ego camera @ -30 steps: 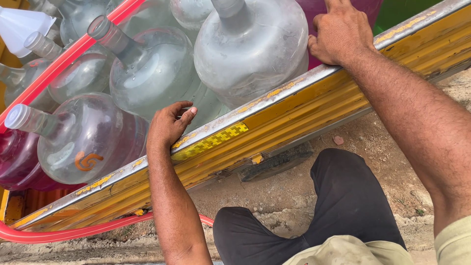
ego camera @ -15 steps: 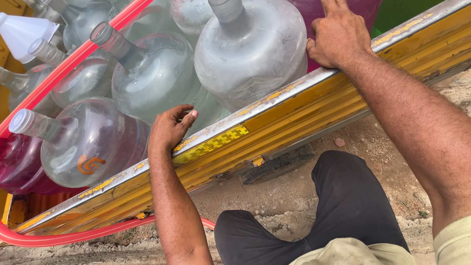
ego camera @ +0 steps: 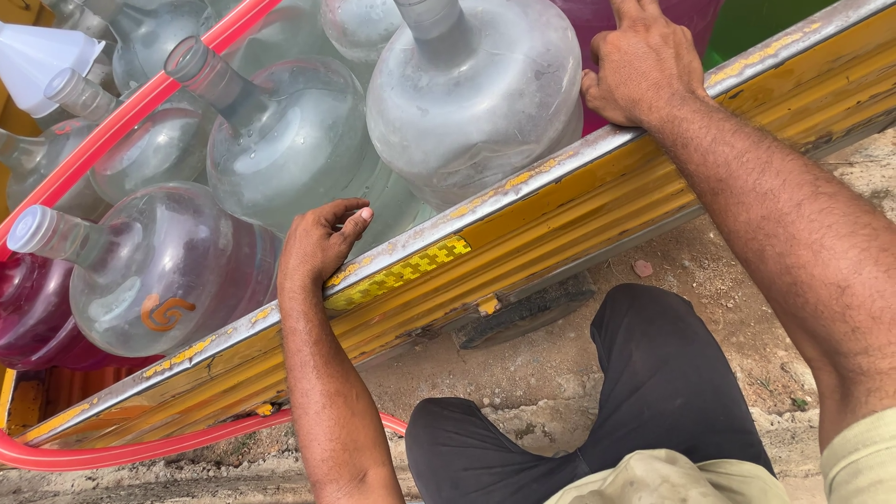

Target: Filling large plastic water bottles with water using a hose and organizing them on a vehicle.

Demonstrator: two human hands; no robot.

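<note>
My left hand (ego camera: pixel 320 243) curls over the worn metal top edge of a yellow truck side board (ego camera: pixel 523 252), fingers bent around the rim. My right hand (ego camera: pixel 644 63) rests further along the same rim, fingers folded over it beside a magenta jug (ego camera: pixel 653 14). Behind the board lie several large clear water jugs: one (ego camera: pixel 476 93) between my hands, one (ego camera: pixel 289 140) above my left hand, one with a white cap (ego camera: pixel 159 271) to its left.
A red hose (ego camera: pixel 131 112) crosses over the jugs and loops under the board at lower left. A white funnel (ego camera: pixel 37 56) sits at the top left. My dark trousers (ego camera: pixel 607 411) stand over dirt ground (ego camera: pixel 560 364) below the board.
The view has drifted slightly, so the jugs and board sit a little lower and to the right. Both hands keep their hold on the rim.
</note>
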